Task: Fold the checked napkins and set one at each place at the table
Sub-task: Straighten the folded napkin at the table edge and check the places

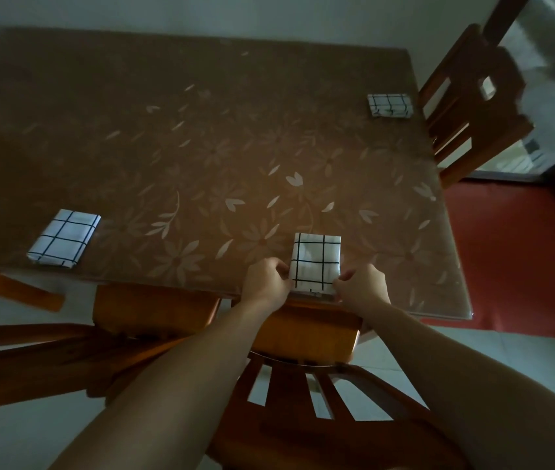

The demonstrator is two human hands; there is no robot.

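While the fingers [281, 266] of the left hand [264, 283] and those of the right hand [362, 286] curl to pinch the near corners of a folded checked napkin [316, 259], it lies at the near edge of the tabletop [201, 130], above a wooden chair [303, 368]. Two more folded napkins are already set: one to the left [64, 239] near the same edge, one at the far right [389, 105] beside another chair [469, 96]. Three places look laid; whether others remain cannot be told.
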